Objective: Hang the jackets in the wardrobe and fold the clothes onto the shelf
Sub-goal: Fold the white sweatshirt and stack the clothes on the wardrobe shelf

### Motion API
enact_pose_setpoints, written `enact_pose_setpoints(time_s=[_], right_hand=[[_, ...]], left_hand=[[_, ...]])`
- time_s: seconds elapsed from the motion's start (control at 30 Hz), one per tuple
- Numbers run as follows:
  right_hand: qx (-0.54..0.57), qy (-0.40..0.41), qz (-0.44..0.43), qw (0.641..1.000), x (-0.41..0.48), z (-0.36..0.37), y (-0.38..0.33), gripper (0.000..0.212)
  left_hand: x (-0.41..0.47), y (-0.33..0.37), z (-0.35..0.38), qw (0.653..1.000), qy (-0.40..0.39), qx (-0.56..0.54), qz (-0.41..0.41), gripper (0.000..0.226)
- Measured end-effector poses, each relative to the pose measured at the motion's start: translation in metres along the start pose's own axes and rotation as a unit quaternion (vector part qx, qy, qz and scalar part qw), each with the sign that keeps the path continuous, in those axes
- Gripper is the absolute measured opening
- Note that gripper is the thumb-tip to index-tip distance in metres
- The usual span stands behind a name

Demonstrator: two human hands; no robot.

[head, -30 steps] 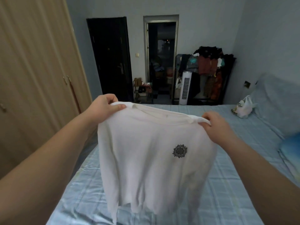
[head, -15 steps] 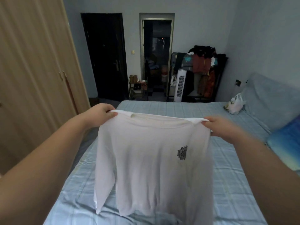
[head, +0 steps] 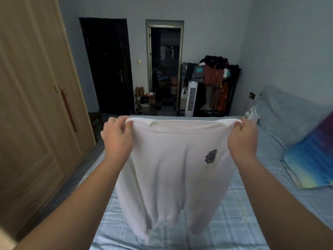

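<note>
White shirt (head: pixel 173 170) is held up by its shoulders over the near end of the bed (head: pixel 252 204), pinched by the left hand (head: pixel 118 139) and right hand (head: pixel 242 141), probably so it hangs flat for folding.

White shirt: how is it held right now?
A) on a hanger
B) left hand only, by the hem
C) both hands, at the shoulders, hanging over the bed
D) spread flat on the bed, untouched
C: the left hand and right hand each pinch a shoulder of the white shirt, which hangs above the bed.
</note>
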State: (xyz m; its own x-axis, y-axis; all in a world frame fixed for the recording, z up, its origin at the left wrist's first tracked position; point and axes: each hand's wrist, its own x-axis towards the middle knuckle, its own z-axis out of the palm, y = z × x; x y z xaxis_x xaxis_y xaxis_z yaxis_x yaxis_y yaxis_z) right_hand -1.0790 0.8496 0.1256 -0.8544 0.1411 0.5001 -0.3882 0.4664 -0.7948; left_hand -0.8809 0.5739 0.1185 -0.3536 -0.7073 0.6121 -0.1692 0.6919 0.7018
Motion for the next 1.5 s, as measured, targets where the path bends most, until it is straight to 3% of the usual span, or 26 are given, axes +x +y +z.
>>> enact_pose_setpoints(time_s=[0.07,0.13,0.2,0.27,0.33,0.43,0.53,0.63,0.73,0.83,1.0,1.17,1.33,1.5], right_hand=[[0.020,-0.009,0.063,0.998,0.015,-0.007,-0.006,0.022],[0.096,-0.074,0.183,0.976,0.031,-0.008,-0.005,0.016],[0.168,-0.098,0.299,0.934,0.045,-0.010,0.002,0.031],[0.241,-0.062,0.314,0.916,0.052,-0.014,0.006,0.033],[0.198,-0.008,0.243,0.950,0.046,-0.016,0.005,0.027],[0.077,0.074,-0.045,0.993,0.028,-0.018,0.013,0.017],[-0.060,0.093,-0.222,0.969,0.036,-0.017,0.042,0.019],[-0.115,0.080,-0.297,0.944,0.067,0.002,0.066,0.029],[-0.144,-0.007,-0.351,0.925,0.098,0.048,0.095,0.030],[-0.168,-0.090,-0.365,0.911,0.130,0.112,0.144,0.026],[-0.222,-0.187,-0.279,0.915,0.164,0.248,0.251,0.021],[-0.286,-0.270,-0.238,0.888,0.165,0.409,0.390,0.023],[-0.325,-0.322,-0.204,0.865,0.147,0.550,0.527,0.032],[-0.369,-0.352,-0.207,0.835,0.123,0.632,0.617,0.038]], left_hand=[[-0.005,0.016,0.003,0.997,0.044,0.022,0.063,0.017],[-0.008,0.029,0.005,0.991,0.076,0.030,0.109,0.017],[-0.008,0.040,0.008,0.987,0.095,0.022,0.130,0.019],[-0.009,0.051,0.012,0.983,0.105,0.006,0.150,0.019],[-0.009,0.058,0.016,0.979,0.120,-0.011,0.167,0.018],[0.006,0.055,0.016,0.976,0.156,-0.005,0.154,0.020],[0.025,0.038,0.024,0.977,0.159,0.039,0.136,0.019],[0.035,0.016,0.058,0.972,0.127,0.114,0.164,0.019],[0.044,-0.015,0.113,0.973,0.068,0.169,0.144,0.023],[0.054,-0.063,0.180,0.964,0.009,0.232,0.128,0.023],[0.055,-0.166,0.316,0.938,-0.108,0.319,0.080,0.030],[0.046,-0.299,0.473,0.911,-0.211,0.354,0.023,0.036],[0.027,-0.440,0.615,0.863,-0.300,0.406,-0.017,0.033],[-0.005,-0.539,0.696,0.820,-0.334,0.461,-0.059,0.042]])
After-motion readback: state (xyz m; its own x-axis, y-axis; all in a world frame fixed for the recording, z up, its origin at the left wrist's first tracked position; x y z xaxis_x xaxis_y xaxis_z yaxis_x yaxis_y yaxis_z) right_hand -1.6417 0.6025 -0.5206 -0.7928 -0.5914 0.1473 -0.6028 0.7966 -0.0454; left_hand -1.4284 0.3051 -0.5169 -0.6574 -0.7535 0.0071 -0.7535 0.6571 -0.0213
